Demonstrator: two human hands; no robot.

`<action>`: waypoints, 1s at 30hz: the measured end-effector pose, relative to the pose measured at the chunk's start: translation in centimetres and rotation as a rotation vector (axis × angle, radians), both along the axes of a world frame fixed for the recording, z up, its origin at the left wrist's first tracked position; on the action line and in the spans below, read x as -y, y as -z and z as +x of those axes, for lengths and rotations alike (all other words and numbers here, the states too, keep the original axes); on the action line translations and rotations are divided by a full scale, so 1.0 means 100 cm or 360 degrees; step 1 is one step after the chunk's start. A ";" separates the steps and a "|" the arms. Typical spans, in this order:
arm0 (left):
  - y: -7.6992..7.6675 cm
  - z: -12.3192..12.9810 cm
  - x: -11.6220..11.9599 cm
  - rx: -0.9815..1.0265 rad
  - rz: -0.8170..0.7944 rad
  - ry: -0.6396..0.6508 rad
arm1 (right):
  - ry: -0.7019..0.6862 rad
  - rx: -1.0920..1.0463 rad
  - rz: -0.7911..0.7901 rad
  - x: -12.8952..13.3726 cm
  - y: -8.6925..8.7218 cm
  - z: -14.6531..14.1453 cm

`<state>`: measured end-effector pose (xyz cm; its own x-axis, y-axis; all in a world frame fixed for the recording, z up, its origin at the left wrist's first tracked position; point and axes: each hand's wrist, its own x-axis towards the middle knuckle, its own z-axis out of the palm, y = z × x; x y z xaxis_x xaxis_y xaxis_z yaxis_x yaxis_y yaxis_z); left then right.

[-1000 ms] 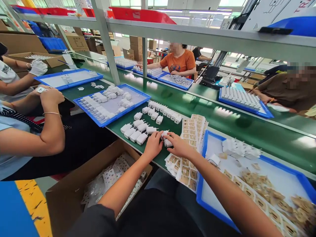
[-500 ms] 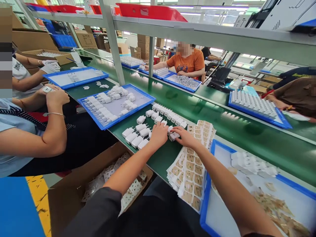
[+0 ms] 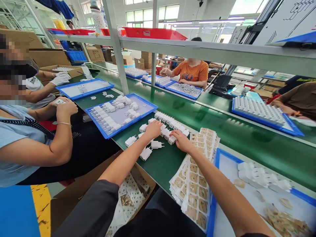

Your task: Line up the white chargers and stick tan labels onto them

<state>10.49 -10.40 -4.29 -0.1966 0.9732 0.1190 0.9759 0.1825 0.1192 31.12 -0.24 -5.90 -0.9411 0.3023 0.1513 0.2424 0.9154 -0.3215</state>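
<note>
White plug chargers with two pins stand and lie on the green work surface in front of me. One row of chargers (image 3: pixel 170 121) runs along the back. My left hand (image 3: pixel 154 130) is over the left part of a second row, its fingers curled down on a charger and partly hidden by the back of the hand. At that row's right end, my right hand (image 3: pixel 181 141) has its fingertips on a charger (image 3: pixel 172 140). Nearer to me lie a few loose chargers, one on its side (image 3: pixel 157 144) and one farther forward (image 3: pixel 145 153).
Sheets of tan stickers (image 3: pixel 195 184) overhang the front edge beside a blue-rimmed tray (image 3: pixel 217 164) of white parts and peeled scraps. Another blue-rimmed tray (image 3: pixel 145 100) of chargers is on the left. A shelf post (image 3: pixel 116 49) rises behind. Co-workers sit left and across.
The view has tilted up a little. Both hands have shifted slightly left. Several chargers that lay near the front edge have left their places, and one there now lies on its side.
</note>
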 end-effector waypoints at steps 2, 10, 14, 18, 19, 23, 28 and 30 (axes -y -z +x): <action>-0.001 -0.008 -0.005 -0.0003 -0.0010 -0.0024 | -0.0013 0.0033 0.0007 0.000 -0.003 -0.001; 0.009 -0.022 -0.012 0.0014 -0.0074 0.0014 | -0.0021 0.0124 -0.0012 0.003 -0.010 -0.003; 0.008 -0.034 -0.009 0.0024 -0.0012 0.0016 | -0.0007 0.0139 -0.0018 0.005 -0.013 -0.001; 0.001 -0.044 -0.016 0.0045 0.0068 -0.0114 | 0.0005 0.0141 -0.0009 0.015 -0.032 0.011; 0.000 -0.045 -0.019 0.0051 0.0078 -0.0159 | 0.0003 0.0140 -0.0008 0.021 -0.039 0.019; -0.003 -0.046 -0.037 0.0084 0.0036 -0.0277 | -0.0107 0.0188 -0.0004 0.065 -0.064 0.071; 0.001 -0.048 -0.051 0.0118 -0.0061 -0.0295 | -0.0214 0.0335 -0.0002 0.130 -0.072 0.114; 0.002 -0.048 -0.053 0.0129 -0.0069 -0.0293 | -0.0170 0.0374 -0.0010 0.141 -0.067 0.100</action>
